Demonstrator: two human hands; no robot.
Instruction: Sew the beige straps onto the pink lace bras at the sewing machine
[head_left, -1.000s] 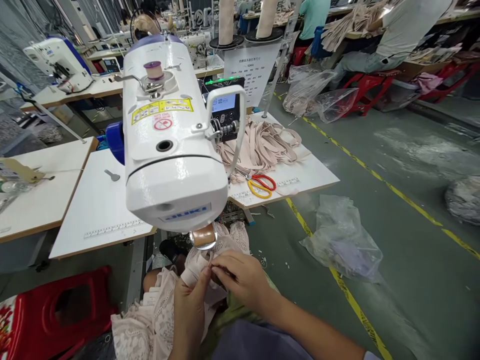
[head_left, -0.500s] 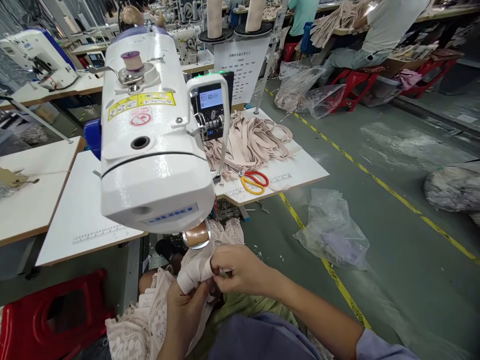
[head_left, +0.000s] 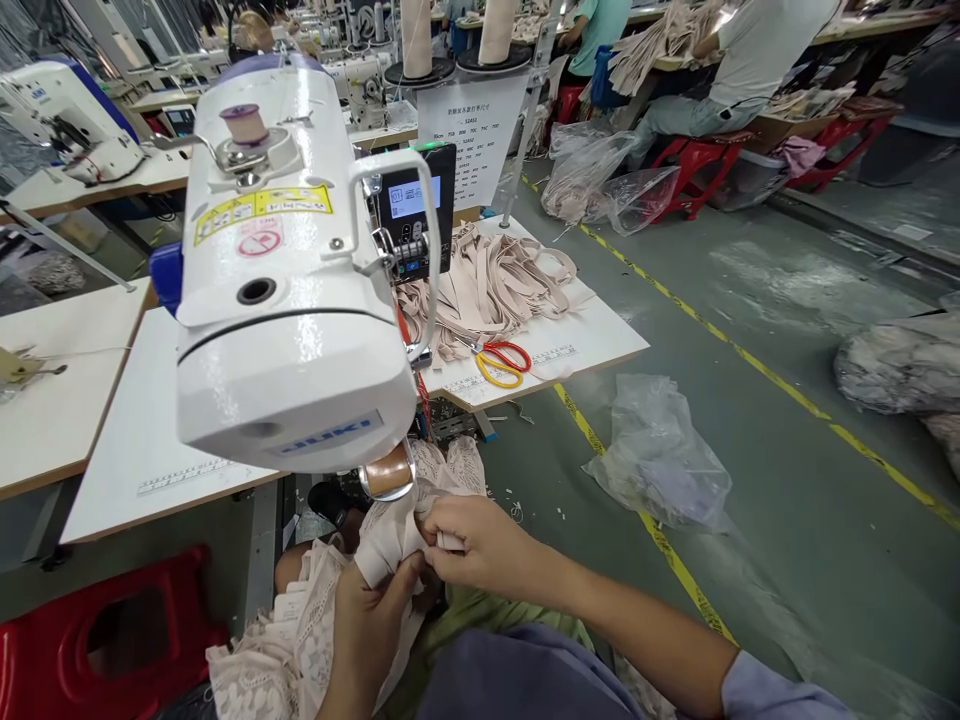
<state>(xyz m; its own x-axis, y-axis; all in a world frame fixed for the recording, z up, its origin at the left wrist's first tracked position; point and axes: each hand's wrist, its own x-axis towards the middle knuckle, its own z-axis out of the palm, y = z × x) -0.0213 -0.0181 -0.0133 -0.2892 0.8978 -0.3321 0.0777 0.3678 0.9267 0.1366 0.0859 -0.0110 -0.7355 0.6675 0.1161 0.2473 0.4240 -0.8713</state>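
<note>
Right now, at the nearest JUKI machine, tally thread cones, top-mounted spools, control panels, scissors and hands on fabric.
Thread cones: 2
Top-mounted thread spool: 1
Control panel: 1
Scissors: 1
Hands on pale fabric: 2
Total: 7

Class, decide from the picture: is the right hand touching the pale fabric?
Touching. The head view shows the right hand gripping the pale fabric between thumb and fingers.

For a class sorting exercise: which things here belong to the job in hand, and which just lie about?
Likely in the job:
pale fabric, in left hand and right hand
sewing machine
perhaps scissors, beige straps

Seemingly lying about:
nearest plastic bag
nearest red stool
</note>
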